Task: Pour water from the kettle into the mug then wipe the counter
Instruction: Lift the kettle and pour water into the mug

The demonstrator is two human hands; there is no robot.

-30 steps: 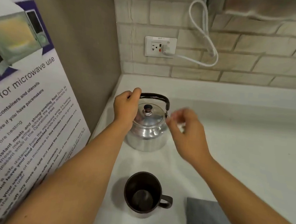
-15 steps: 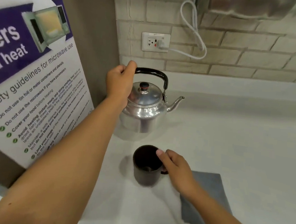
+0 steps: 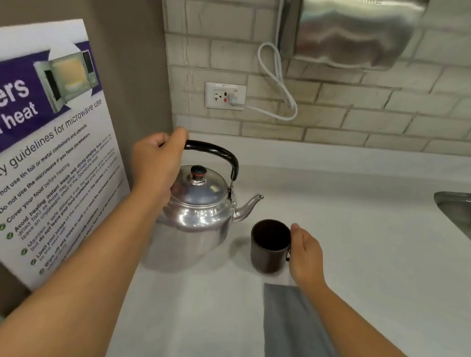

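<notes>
Left hand [image 3: 157, 160] clamped round the near end of the black arched handle [image 3: 216, 153], shiny round steel kettle [image 3: 196, 212] raised off the pale worktop [image 3: 365, 248] with its shadow below, lifted compared with a second ago. Spout [image 3: 250, 207] aimed right, now just beside the dark brown cylindrical mug [image 3: 269, 246]. Right hand [image 3: 304, 257] wrapped on the mug's handle side, shifted with it from the near edge to just under the spout. Mug looked empty; no water poured yet. Looked set for the tip. Grey folded cloth [image 3: 297, 328] flat on the worktop nearby, untouched, wiping not begun.
</notes>
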